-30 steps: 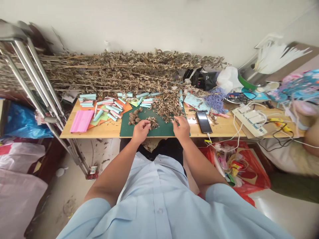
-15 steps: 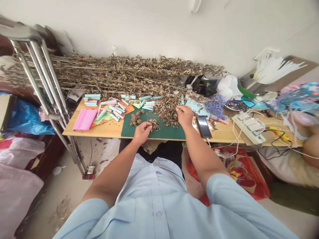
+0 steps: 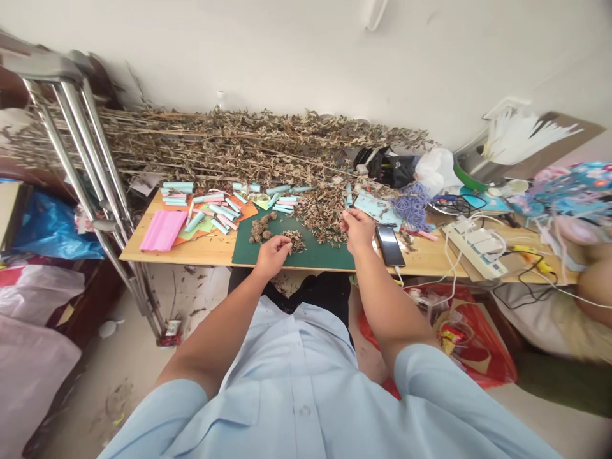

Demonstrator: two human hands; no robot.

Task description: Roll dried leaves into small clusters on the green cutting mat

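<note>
My left hand [image 3: 273,254] is closed in a pinch low on the green cutting mat [image 3: 315,255]. Its fingertips grip the edge of a small clump of dried leaves [image 3: 296,240]. My right hand [image 3: 358,231] hovers at the mat's right side, thumb and fingers pressed together; whatever is between them is too small to make out. Between the hands and farther back spreads a loose heap of dried leaves [image 3: 325,220]. Several brown crumpled balls [image 3: 262,228] sit on the mat beyond my left hand.
Bundles of dried stems [image 3: 229,140] line the wall. Blue and pink paper rolls [image 3: 222,210] and a pink paper stack [image 3: 163,230] lie left. To the right are a phone [image 3: 391,245], purple yarn [image 3: 412,207] and a power strip [image 3: 474,245]. Metal crutches [image 3: 90,146] lean at the left edge.
My right hand has shifted slightly right and toward me, away from the leaf heap, still pinched. The left hand stays almost in place at the small clump.
</note>
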